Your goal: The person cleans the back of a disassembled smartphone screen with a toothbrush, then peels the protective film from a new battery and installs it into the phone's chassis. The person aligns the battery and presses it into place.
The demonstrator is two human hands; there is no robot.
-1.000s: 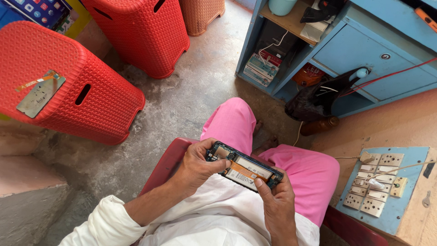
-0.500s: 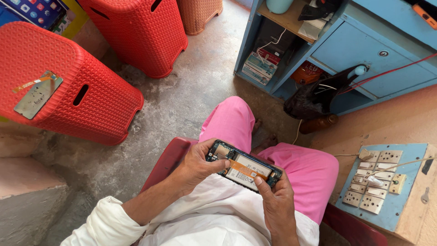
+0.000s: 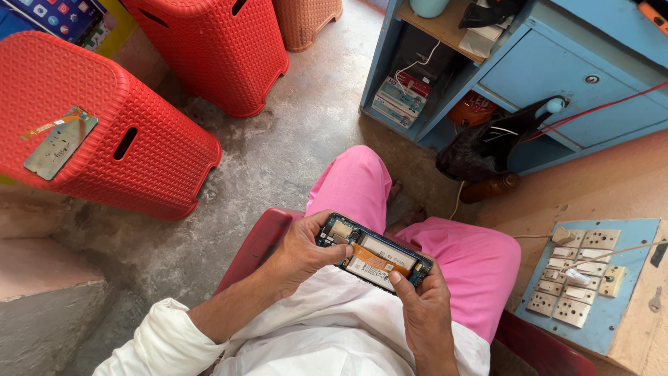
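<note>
Holding the opened-up phone over my lap w/ both hands, back cover off so the battery w/ its orange strip and the board at the top end are showing. Left hand is wrapped round the camera end, fingers under, thumb closed down on the top edge. Right hand cups the other end, thumb tip pressed on the lower edge of the battery, so both grips are clamped on the phone, nothing loose. Change vs a sec ago is tiny tbh: phone sat a bit lower and closer to my belly, and my right thumb has slid in onto the battery edge where before it was more out at the corner. Left hand hasn't really budged. To me that reads like I'm at the poking-at-the-battery stage, not pulling anything out yet, but that's a guess. Rest of the scene is the same: red plastic stool to my left w/ a flat metal plate lying on it, blue cabinet ahead, switchboard panel off to my right, well apart from the phone.
</note>
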